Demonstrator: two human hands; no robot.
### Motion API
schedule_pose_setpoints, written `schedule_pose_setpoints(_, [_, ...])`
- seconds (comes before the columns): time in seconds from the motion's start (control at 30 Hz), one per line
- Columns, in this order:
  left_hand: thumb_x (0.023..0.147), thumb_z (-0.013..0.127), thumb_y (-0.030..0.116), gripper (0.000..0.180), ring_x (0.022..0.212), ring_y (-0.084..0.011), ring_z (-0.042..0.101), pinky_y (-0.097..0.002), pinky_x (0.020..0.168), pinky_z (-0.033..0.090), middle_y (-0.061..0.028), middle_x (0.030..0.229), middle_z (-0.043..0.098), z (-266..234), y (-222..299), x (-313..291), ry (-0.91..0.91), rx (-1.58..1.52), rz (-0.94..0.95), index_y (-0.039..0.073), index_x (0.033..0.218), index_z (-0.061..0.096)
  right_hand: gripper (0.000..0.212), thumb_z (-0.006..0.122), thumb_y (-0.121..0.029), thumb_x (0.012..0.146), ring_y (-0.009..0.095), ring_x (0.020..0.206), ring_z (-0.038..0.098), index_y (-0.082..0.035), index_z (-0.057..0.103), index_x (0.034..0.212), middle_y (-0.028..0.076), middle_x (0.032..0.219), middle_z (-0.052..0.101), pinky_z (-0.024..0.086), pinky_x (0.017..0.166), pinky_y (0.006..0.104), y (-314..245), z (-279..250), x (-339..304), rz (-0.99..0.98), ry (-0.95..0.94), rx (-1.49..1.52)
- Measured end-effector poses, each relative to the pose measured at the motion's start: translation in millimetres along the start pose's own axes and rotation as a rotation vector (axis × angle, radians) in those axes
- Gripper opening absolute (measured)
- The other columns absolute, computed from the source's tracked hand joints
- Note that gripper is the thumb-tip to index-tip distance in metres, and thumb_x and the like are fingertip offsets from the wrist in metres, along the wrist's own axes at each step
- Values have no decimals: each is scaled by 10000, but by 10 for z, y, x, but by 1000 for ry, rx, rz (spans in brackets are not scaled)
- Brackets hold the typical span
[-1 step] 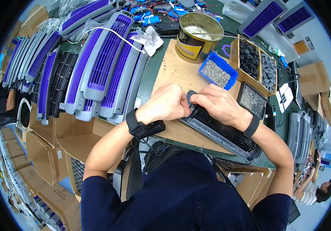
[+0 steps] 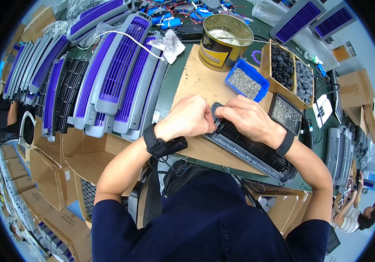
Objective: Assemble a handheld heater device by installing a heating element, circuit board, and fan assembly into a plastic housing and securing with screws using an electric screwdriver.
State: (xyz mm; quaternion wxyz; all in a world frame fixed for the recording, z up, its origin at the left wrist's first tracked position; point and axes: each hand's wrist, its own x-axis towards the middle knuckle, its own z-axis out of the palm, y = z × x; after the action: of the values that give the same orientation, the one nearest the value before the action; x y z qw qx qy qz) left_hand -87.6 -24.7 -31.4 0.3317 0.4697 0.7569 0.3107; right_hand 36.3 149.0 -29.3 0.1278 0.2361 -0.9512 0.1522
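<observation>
A long grey tower-fan housing (image 2: 248,158) with a black slatted fan roller (image 2: 257,146) inside lies slantwise on a cardboard sheet in front of me. My left hand (image 2: 194,115) is closed at the housing's far left end, fingertips pinched; what they grip is hidden. Close beside it, my right hand (image 2: 249,117) curls its fingers against a small grey rounded part (image 2: 216,109) at that same end. Whether this part belongs to the housing I cannot tell. Dark straps circle both wrists.
Beyond the hands stand a blue tray of small screws (image 2: 245,82), a metal tin (image 2: 224,43), a wooden box of black rings (image 2: 282,65) and a dark tray of small metal parts (image 2: 285,112). Purple-grilled grey fan covers (image 2: 124,61) pile up left. Cardboard boxes (image 2: 87,153) sit below.
</observation>
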Motion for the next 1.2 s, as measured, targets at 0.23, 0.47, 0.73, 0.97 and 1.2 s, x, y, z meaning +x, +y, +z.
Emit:
schedule_pose_setpoints(0.23, [587,878,246,546,915,-296,668,-371,834,509,-164,938,690,12,-55,-41,-19,-176,-192,2,1035,682,355,639,18,795,275,832,670,-45,571,1138,123,962,685,545,735,363,88,-163,-106,261,68,367])
schedule_pose_setpoints(0.47, [524,942,276,1155,1236,-302,473,-356,1044,381,-189,1356,457,382,-218,-167,99,-284,304,-18,1454,323,427,650,0,846,125,859,636,-7,502,1246,105,1116,660,521,775,276,196,-1125,-1015,975,187,442])
schedule_pose_setpoints(0.73, [564,929,278,1137,1196,-293,486,-359,1044,373,-161,1302,466,643,-236,-210,163,-428,276,-19,1465,302,593,698,-259,858,448,1044,557,43,449,1305,322,1144,561,455,909,445,49,-729,-2694,1285,-19,-251])
schedule_pose_setpoints(0.97, [939,588,230,550,1136,-320,541,-359,978,411,-195,1218,548,894,-180,-163,392,-462,244,-33,1394,425,249,618,-248,944,137,720,532,-23,570,1039,35,802,578,450,656,299,19,-1003,-2719,1360,463,-58])
schedule_pose_setpoints(1.2, [900,621,162,516,1020,-315,569,-372,892,440,-172,1119,580,893,-113,-172,460,-444,172,-39,1352,474,713,540,-524,936,136,801,457,-101,278,1446,8,869,455,400,788,322,-747,-1520,-972,526,1200,957])
